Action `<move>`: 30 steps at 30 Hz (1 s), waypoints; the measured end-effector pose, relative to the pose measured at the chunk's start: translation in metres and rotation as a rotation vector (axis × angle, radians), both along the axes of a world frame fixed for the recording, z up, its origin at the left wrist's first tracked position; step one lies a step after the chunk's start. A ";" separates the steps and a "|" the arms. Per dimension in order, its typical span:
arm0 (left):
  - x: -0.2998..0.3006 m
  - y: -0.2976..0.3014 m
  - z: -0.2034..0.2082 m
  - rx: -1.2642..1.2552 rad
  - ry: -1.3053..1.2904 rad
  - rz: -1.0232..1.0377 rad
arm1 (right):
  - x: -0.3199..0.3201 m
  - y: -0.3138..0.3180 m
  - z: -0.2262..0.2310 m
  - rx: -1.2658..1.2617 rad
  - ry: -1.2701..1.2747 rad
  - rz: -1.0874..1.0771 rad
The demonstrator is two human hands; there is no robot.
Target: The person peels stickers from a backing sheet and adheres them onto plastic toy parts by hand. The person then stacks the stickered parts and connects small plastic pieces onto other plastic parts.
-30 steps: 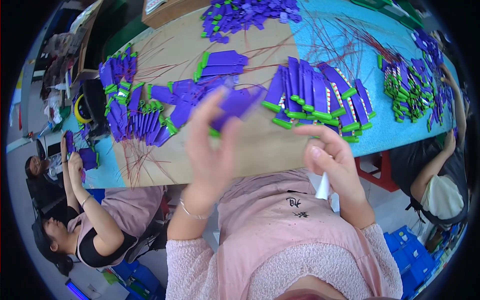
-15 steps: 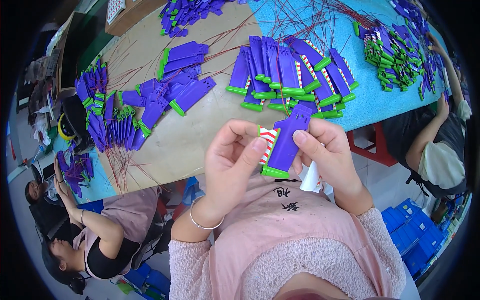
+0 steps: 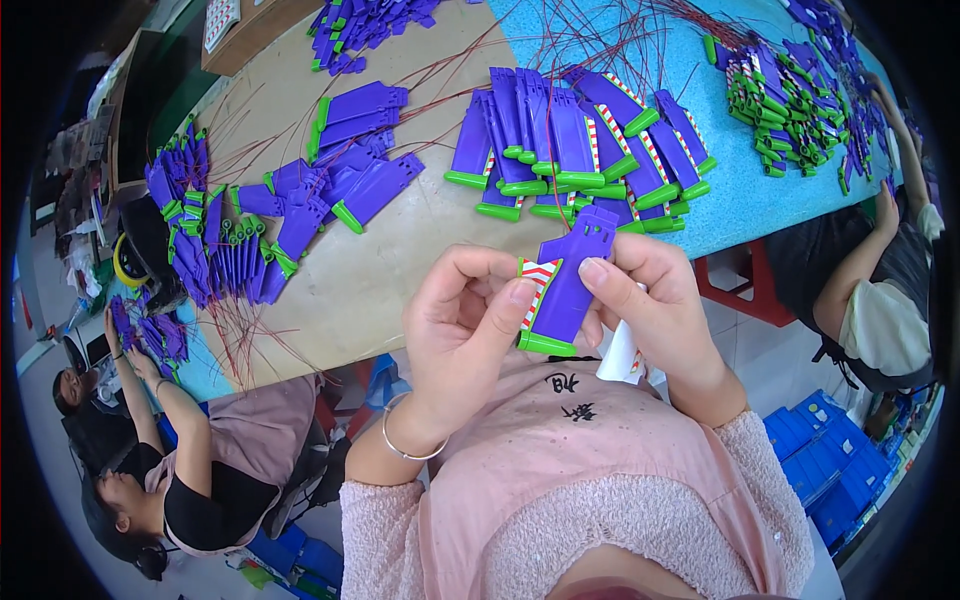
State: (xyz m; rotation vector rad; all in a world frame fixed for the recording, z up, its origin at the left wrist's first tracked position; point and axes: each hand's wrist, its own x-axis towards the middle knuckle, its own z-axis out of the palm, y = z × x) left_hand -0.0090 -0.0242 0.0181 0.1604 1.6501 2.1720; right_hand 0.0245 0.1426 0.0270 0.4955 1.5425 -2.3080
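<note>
In front of my chest is a purple plastic wing piece [image 3: 567, 300] with a green rounded tip at its lower end. A red-and-white striped sticker [image 3: 537, 283] with a green border lies along its left edge. My left hand [image 3: 465, 325] is closed, thumb and fingers pinching the sticker at that edge. With thumb on top and fingers beneath, my right hand [image 3: 665, 305] grips the wing's right side. A curled white slip of paper [image 3: 621, 356] hangs below the right fingers; how it is held is hidden. A red wire rises behind the wing.
On the table ahead lies a group of purple wings with striped edges [image 3: 570, 140]. Wings without visible stripes [image 3: 365, 190] lie at the left, and another heap [image 3: 770, 110] at the far right. Red wires [image 3: 600, 35] tangle behind. Co-workers sit left and right; blue crates [image 3: 825, 460] stand lower right.
Both hands keep their grip, and the wing has barely shifted. The sticker lies slightly differently against the wing's edge. At the left, a co-worker's arms have moved over the purple parts.
</note>
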 end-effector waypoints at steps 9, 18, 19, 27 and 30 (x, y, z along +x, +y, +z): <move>-0.002 0.018 0.006 -0.134 0.292 0.101 | 0.005 0.001 0.006 0.316 0.312 0.144; 0.008 -0.001 -0.016 -0.223 0.361 0.115 | 0.003 0.007 0.004 -0.063 0.329 -0.118; 0.006 -0.004 -0.017 -0.225 0.361 0.119 | 0.001 0.010 0.006 -0.128 0.302 -0.050; -0.001 0.007 -0.004 -0.285 0.612 -0.006 | 0.007 0.002 -0.004 0.047 0.422 -0.031; -0.001 0.011 0.004 -0.295 0.567 -0.016 | 0.009 0.001 -0.004 -0.006 0.409 -0.051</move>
